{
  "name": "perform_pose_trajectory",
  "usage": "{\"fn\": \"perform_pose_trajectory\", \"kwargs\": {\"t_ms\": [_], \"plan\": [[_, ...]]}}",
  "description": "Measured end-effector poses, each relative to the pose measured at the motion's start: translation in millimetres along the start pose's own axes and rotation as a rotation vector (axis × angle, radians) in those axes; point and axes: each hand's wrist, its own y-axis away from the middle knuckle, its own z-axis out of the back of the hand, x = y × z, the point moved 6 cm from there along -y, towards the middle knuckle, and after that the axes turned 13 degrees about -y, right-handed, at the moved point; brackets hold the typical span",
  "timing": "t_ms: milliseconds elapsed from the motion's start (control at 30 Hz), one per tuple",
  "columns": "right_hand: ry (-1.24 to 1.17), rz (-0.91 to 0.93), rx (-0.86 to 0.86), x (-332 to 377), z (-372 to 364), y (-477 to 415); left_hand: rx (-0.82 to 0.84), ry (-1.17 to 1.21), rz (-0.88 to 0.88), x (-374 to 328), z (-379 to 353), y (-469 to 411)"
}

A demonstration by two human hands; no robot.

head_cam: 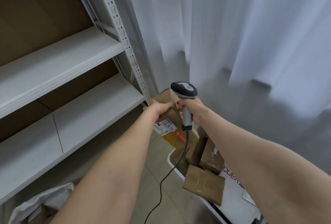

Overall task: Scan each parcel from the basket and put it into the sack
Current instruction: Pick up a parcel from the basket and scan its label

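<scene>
Scan in hand | parcel [163, 97] is gripped by left hand [161, 110], fingers curled over its top, held up beyond far corner of basket [172, 159] | scanner [184, 89] is clenched in right hand [192, 110] | next, likely: label [163, 126] to be brought before scanner, then parcel carried to sack [44, 204].

Taped cardboard parcel [167, 111], plastic scanner [185, 96]

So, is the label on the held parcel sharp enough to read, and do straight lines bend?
Head view: the label on the parcel is too soft to read; the curtain is blurred; the shelf upright bows from the wide lens; light is even, no glare.
</scene>
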Motion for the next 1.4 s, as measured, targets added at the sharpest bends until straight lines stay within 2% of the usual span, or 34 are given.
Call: {"fn": "perform_pose_trajectory", "kwargs": {"t_ms": [100,200,300,500,767,1400], "plan": [[-0.019,-0.001,-0.063,2.4,12.2,0.7,0.025,0.319,0.078,7.4,8.2,7.3],[-0.038,0.001,-0.077,3.2,21.2,2.4,0.041,0.512,0.166,15.4,21.3,18.4],[-0.067,0.009,0.011,7.5,14.1,6.1,0.105,0.649,0.194,18.0,28.2,25.0],[0.082,0.051,0.161,19.0,-7.0,24.2,0.139,0.893,0.193,16.0,47.0,29.2],[0.295,0.146,0.286,35.2,-33.4,42.1,0.118,0.986,0.188,25.3,68.9,25.4],[0.385,0.16,0.245,40.8,-58.8,53.1,0.119,0.967,0.182,34.6,92.2,11.2]]}}
